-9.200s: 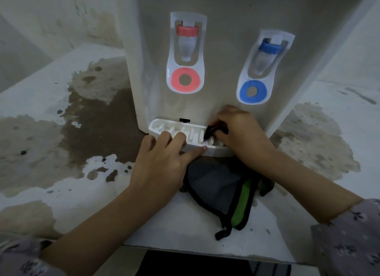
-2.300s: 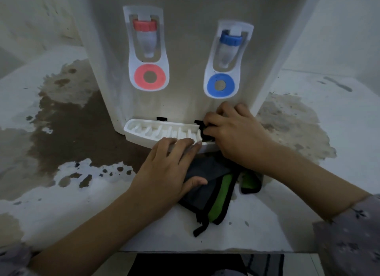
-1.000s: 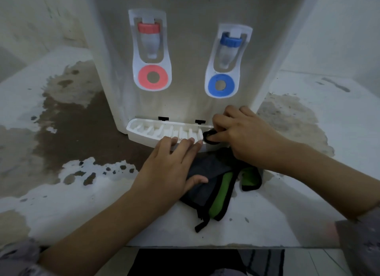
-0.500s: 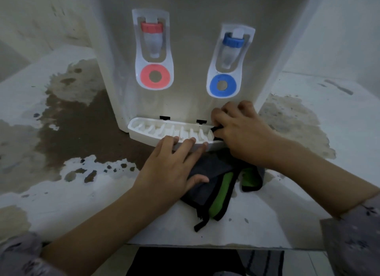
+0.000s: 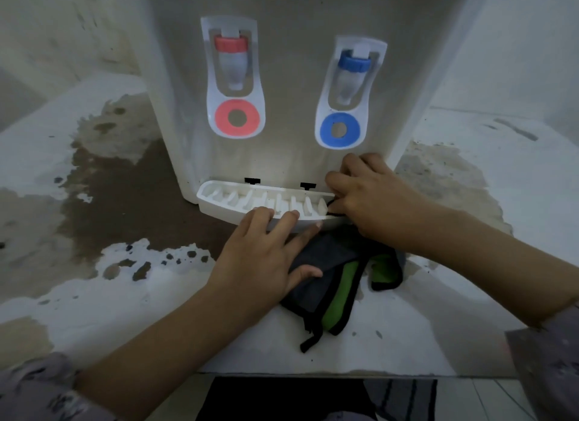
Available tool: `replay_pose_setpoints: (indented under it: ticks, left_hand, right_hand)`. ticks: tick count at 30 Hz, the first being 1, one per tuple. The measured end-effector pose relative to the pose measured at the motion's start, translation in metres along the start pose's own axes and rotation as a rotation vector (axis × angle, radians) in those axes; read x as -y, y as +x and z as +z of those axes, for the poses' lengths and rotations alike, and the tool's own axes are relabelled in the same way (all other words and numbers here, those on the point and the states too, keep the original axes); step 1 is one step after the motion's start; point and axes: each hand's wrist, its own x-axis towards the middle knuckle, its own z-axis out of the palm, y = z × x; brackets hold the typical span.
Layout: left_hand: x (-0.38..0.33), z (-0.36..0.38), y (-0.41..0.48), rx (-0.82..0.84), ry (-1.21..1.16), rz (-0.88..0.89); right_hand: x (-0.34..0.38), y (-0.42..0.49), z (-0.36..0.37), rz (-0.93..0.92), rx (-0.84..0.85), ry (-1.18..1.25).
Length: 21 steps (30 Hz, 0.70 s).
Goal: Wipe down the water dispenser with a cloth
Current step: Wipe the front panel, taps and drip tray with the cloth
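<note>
The water dispenser is standing upright on a stained white counter, with its drip tray projecting from the base toward the person.

The tray's long axis is running left–right, and its ribbed slots are crossing that axis.

The right hand is sitting at the tray's right end, fingers curled together and pinching a dark corner of the cloth down into the last slot. The pinch is closed on the cloth, though the fingertips are mostly hidden.

The left hand is lying flat, fingers spread; the fingertips are resting on the tray's front rim and the palm and thumb are lying on the cloth. It is gripping nothing.

The rest of the cloth, grey with green panels and black edging, is trailing off the tray front onto the counter, between the two hands.

Key relation: the unwiped slots lie to the left of the right hand, along the tray's long axis. The right hand is the nearer, working hand; the left looks to be steadying the tray.

Versus half a second ago: the right hand is sitting slightly lower on the tray end, and less of the dark cloth corner is showing. The left hand is unchanged. Versus roughly nine seconds ago, the right hand is working nearer the right end.
</note>
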Motion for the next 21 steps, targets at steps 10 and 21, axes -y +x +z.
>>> replay_pose_setpoints:
  ticks: [10, 21]
  left_hand:
    - [-0.002, 0.002, 0.003, -0.016, 0.006, 0.005]
    - [-0.003, 0.001, 0.003, -0.014, 0.033, -0.001]
  right_hand:
    - [-0.012, -0.033, -0.023, 0.179, -0.101, -0.028]
    - [0.012, -0.009, -0.003, 0.190, 0.016, -0.126]
